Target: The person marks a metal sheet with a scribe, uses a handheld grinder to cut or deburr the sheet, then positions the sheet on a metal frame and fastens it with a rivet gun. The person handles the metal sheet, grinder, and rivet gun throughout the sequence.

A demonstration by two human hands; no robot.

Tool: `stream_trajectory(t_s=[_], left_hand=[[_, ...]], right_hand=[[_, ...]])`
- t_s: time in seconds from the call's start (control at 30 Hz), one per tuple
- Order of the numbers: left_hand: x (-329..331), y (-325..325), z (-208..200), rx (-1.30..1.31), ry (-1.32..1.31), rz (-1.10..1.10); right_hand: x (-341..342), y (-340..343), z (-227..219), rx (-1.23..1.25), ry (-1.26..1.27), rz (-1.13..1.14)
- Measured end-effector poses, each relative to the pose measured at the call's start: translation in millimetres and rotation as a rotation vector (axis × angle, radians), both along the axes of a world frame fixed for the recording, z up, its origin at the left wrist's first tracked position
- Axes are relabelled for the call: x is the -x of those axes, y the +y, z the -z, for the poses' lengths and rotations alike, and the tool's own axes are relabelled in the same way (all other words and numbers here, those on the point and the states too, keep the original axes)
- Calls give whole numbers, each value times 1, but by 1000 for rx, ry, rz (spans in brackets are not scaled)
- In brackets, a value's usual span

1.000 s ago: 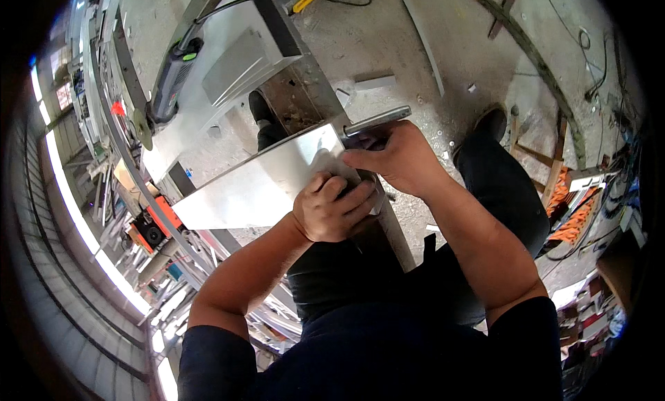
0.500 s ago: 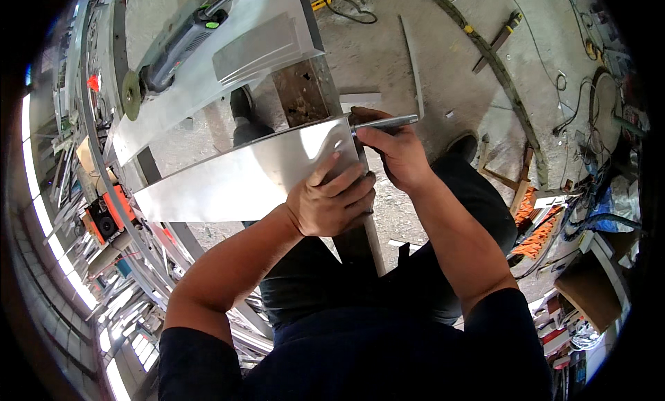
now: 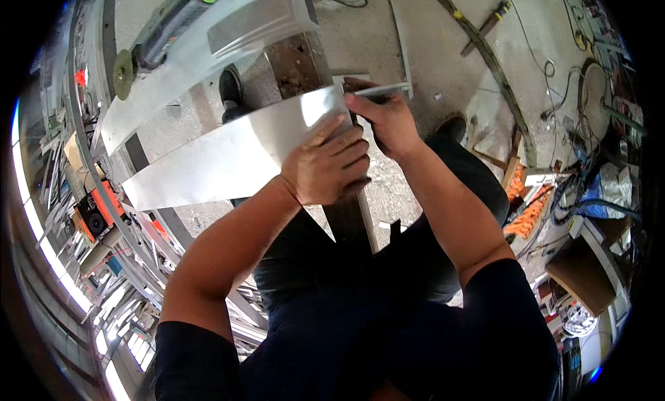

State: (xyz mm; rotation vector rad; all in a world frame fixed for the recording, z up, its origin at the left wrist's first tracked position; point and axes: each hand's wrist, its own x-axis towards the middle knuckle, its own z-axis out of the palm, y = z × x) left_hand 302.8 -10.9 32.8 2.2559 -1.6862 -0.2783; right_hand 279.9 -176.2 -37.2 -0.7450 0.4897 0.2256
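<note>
A long, shiny sheet-metal strip slants across in front of me, its right end raised on a brown, rust-marked beam. My left hand is closed over the strip's right end, fingers laid on the bright face, with the thumb hidden. At that same end, my right hand pinches a slim silver metal tool between thumb and fingers. The tool points right; its inner tip is covered by the hand, so I cannot tell whether it touches the strip.
An angle grinder with a round disc lies on a large pale sheet at the far left. Metal rails run down the left side. A dark hose crosses the floor at right, near orange cord and a cardboard box.
The whole view has shifted slightly, so the strip and both hands appear a little higher. The right hand has turned the silver tool a little; both grips stay.
</note>
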Motion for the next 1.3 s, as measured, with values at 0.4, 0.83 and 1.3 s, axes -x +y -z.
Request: stream_trajectory(t_s=[0.4, 0.83, 1.3], left_hand=[[3, -4, -5, -28, 14, -2], [4, -1, -2, -3, -6, 2], [8, 0, 2, 15, -29, -29]], right_hand=[[0, 2, -5, -95, -13, 18], [14, -42, -26, 131, 68, -592], [49, -32, -26, 429, 10, -734]])
